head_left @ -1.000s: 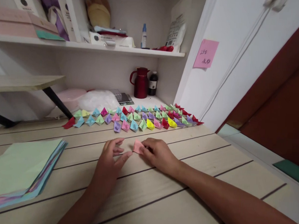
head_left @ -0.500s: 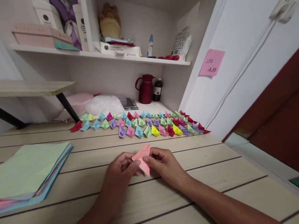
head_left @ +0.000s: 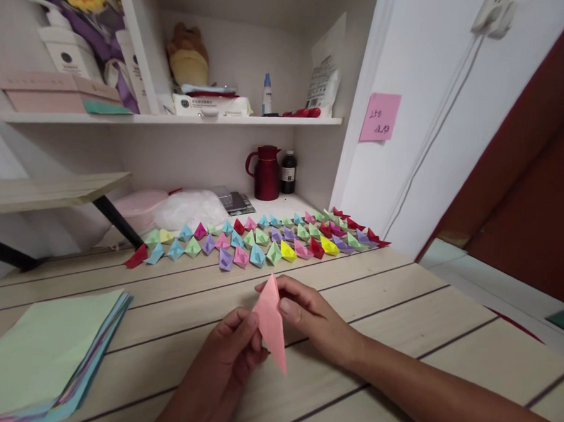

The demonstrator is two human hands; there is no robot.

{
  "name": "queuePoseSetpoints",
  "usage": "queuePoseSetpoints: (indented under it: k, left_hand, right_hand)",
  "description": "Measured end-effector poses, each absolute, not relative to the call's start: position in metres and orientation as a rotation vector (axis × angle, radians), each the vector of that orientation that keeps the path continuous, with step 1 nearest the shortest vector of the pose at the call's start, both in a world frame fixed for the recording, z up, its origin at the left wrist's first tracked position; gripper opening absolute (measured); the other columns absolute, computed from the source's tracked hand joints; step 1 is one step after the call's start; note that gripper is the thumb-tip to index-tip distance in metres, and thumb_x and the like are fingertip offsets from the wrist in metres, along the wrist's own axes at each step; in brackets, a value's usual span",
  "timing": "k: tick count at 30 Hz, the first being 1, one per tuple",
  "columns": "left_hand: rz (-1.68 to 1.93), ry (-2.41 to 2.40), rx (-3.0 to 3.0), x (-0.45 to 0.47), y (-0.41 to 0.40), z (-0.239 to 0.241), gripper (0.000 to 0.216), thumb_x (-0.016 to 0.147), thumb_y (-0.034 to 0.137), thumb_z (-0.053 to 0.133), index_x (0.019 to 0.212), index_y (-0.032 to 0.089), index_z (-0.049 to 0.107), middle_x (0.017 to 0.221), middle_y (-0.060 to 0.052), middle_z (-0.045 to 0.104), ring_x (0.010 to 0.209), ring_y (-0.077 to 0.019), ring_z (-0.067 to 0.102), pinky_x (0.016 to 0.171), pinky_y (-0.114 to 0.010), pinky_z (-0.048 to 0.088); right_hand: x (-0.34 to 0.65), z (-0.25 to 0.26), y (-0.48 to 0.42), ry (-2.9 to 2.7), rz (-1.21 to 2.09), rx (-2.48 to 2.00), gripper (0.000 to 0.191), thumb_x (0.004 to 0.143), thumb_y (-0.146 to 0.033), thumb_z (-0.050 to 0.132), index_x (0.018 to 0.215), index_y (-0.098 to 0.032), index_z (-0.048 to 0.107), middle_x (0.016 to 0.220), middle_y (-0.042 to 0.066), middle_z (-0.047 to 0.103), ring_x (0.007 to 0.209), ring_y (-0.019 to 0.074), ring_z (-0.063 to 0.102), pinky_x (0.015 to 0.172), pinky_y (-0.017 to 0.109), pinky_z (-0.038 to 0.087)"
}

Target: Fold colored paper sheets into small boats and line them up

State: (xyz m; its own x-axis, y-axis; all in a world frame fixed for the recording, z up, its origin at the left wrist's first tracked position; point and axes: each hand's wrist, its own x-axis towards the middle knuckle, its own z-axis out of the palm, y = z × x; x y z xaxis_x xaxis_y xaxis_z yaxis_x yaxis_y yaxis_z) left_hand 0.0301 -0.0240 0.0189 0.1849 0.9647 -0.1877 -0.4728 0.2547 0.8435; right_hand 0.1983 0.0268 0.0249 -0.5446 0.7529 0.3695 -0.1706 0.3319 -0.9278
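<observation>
A folded piece of pink origami paper (head_left: 271, 324), long and pointed at top and bottom, is held just above the table between both hands. My left hand (head_left: 237, 347) pinches its left edge, thumb in front and fingers curled behind. On its right edge, my right hand (head_left: 307, 310) grips with the thumb in front; those fingers pass partly behind the paper and are hidden there. Beyond my hands stand rows of small folded paper boats (head_left: 257, 255) in many colours. To the left lies a stack of coloured paper (head_left: 43, 343), pale green on top.
A wooden table (head_left: 376, 392) with dark lines carries everything. Behind the boats are a red jug (head_left: 267, 175), a dark bottle (head_left: 288, 173) and a clear plastic bag (head_left: 190, 209). A small raised stand (head_left: 51, 189) is at the left, a pink note (head_left: 380, 118) on the wall.
The pink paper has been turned and now appears longer and flatter, its lower point reaching further down. Both hands have shifted around its edges. The camera view has moved slightly.
</observation>
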Motion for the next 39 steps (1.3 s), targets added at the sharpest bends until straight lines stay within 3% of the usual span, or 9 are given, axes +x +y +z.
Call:
queuePoseSetpoints:
  k: [5, 9, 21, 33, 39]
  left_hand:
    - [1.142, 0.820, 0.649, 0.030, -0.023, 0.022, 0.035, 0.074, 0.036, 0.075, 0.056, 0.015, 0.054, 0.056, 0.005, 0.046, 0.054, -0.0064, 0.037, 0.054, -0.019, 0.036]
    - [1.140, 0.822, 0.618, 0.030, -0.022, 0.026, 0.032, 0.071, 0.031, 0.078, 0.056, 0.015, 0.055, 0.058, 0.004, 0.049, 0.054, -0.0061, 0.038, 0.056, -0.019, 0.039]
    - [1.104, 0.805, 0.701, 0.026, -0.015, 0.017, 0.034, 0.075, 0.034, 0.075, 0.055, 0.015, 0.054, 0.057, 0.004, 0.046, 0.056, -0.0079, 0.037, 0.055, -0.020, 0.036]
    - [1.094, 0.749, 0.760, 0.023, -0.016, 0.014, 0.037, 0.083, 0.038, 0.066, 0.056, 0.016, 0.052, 0.059, 0.003, 0.044, 0.062, -0.0106, 0.041, 0.062, -0.023, 0.039]
    - [1.104, 0.806, 0.851, 0.027, -0.015, 0.013, 0.039, 0.083, 0.037, 0.065, 0.053, 0.016, 0.053, 0.057, 0.002, 0.047, 0.064, -0.0121, 0.045, 0.066, -0.024, 0.041]
  right_hand:
    - [0.200, 0.025, 0.023, -1.719, 1.466, -0.321, 0.054, 0.084, -0.049, 0.065, 0.130, -0.025, 0.049, 0.102, 0.005, 0.060, 0.092, 0.0183, 0.057, 0.085, 0.034, 0.045]
    - [0.202, 0.026, 0.023, -1.788, 1.447, -0.349, 0.065, 0.078, -0.040, 0.074, 0.135, -0.027, 0.045, 0.103, 0.005, 0.059, 0.091, 0.0173, 0.055, 0.085, 0.034, 0.046]
    - [0.201, 0.025, 0.024, -1.774, 1.438, -0.386, 0.066, 0.076, -0.021, 0.076, 0.134, -0.026, 0.045, 0.106, 0.004, 0.059, 0.093, 0.0164, 0.055, 0.083, 0.032, 0.045]
    - [0.202, 0.028, 0.021, -1.782, 1.456, -0.406, 0.059, 0.082, -0.018, 0.067, 0.136, -0.023, 0.044, 0.103, 0.005, 0.063, 0.095, 0.0185, 0.060, 0.088, 0.036, 0.045]
    - [0.199, 0.026, 0.021, -1.733, 1.455, -0.645, 0.053, 0.078, -0.009, 0.058, 0.129, -0.023, 0.051, 0.089, 0.001, 0.065, 0.080, 0.0157, 0.061, 0.073, 0.029, 0.047]
